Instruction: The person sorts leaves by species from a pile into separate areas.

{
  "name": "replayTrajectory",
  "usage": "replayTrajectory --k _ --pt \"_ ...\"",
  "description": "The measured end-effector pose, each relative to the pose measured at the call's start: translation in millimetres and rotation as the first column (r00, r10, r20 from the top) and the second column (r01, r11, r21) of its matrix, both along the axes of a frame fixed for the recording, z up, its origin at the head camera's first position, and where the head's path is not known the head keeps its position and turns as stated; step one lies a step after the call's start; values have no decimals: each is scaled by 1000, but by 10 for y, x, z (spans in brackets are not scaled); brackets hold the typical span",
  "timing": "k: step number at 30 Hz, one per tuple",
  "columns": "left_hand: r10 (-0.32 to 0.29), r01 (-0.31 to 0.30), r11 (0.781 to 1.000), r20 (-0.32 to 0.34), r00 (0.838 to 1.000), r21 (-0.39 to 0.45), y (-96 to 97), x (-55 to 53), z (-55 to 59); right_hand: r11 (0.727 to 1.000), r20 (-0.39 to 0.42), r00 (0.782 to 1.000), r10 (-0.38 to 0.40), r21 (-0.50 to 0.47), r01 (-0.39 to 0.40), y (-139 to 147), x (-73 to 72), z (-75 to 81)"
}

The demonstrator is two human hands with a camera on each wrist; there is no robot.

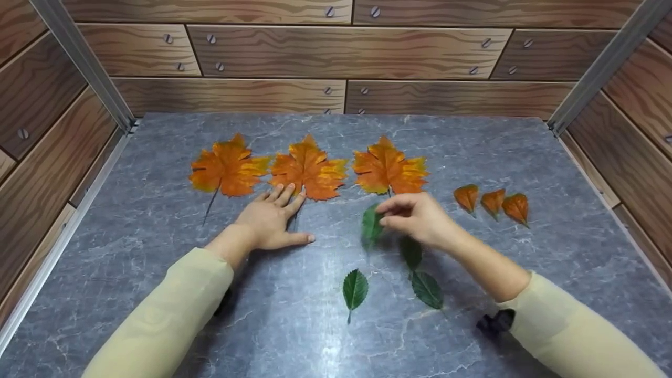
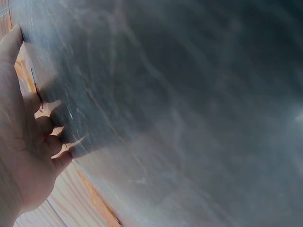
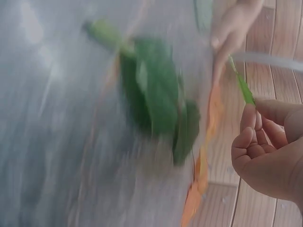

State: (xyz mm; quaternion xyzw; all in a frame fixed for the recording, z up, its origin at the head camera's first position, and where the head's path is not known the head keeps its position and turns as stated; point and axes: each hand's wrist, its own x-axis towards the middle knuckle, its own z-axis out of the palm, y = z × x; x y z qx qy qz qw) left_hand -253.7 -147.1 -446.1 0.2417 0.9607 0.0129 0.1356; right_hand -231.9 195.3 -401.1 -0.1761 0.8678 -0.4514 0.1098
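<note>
Between thumb and fingers my right hand (image 1: pixel 420 218) pinches a green leaf (image 1: pixel 371 227), raised over the table; in the right wrist view this held leaf (image 3: pixel 245 90) shows nearly edge-on. Below that hand lie two more green leaves, one partly hidden (image 1: pixel 411 254) and one in full sight (image 1: pixel 427 290). Another green leaf (image 1: pixel 355 289) with toothed edges lies nearer the front. My left hand (image 1: pixel 270 220) rests palm down with fingers spread, its fingertips at the lower edge of the middle orange maple leaf (image 1: pixel 310 165).
An orange maple leaf lies on each side of the middle one, at left (image 1: pixel 228 168) and right (image 1: pixel 388 165), forming a row. Three small orange-brown leaves (image 1: pixel 493 202) lie at the right of the grey marbled table (image 1: pixel 157 273). Wood-patterned walls (image 1: pixel 346 52) surround it.
</note>
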Motion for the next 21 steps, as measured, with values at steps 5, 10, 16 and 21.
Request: replayTrajectory --k 5,10,16,21 --pt "-1 1 1000 -6 1000 -3 -1 9 7 997 -19 998 -66 29 67 315 -66 20" --pt "-4 4 1000 -12 1000 -2 0 18 13 993 -39 994 -103 60 105 604 -101 -13" --pt "-5 5 1000 -8 1000 5 -9 16 11 985 -28 989 -143 89 145 846 -141 -93" --pt "-3 3 1000 -8 1000 -2 -10 6 -6 982 0 987 -162 95 161 953 -162 -182"
